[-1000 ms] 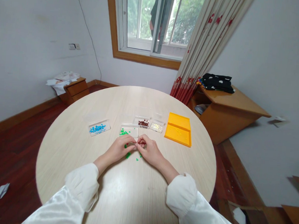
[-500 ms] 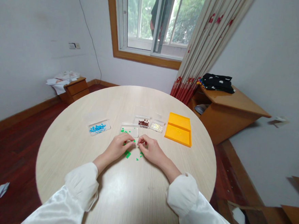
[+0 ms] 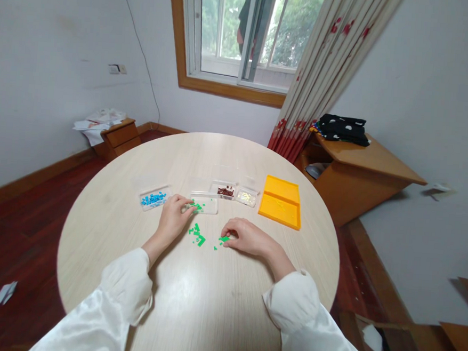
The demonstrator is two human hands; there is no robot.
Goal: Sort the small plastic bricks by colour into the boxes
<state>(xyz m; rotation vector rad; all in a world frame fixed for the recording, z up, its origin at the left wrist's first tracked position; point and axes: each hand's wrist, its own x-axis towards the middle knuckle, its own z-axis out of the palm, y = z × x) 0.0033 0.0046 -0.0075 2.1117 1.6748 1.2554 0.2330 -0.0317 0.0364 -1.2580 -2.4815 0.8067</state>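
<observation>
At the clear tray [image 3: 211, 209]: left hand [image 3: 172, 214], fingertips at green pieces [image 3: 198, 207] inside; cannot tell if one is pinched.
Right hand [image 3: 250, 236]: thumb and finger about loose green bits [image 3: 224, 239]; grip unclear.
Between hands: green cluster [image 3: 201, 241] on the table [image 3: 193, 301].
Both hands: just parted; joint handling seemingly paused.

Homelike room with flowered curtain [image 3: 326, 53]

You are facing a sliding, brown-framed glass window [image 3: 261, 44], through which daylight is entering. Beside it, a long cream curtain with red pattern [image 3: 323, 69] is hanging. Plain white walls [image 3: 59, 35] are surrounding the dark-red wooden floor [image 3: 26, 225].
</observation>
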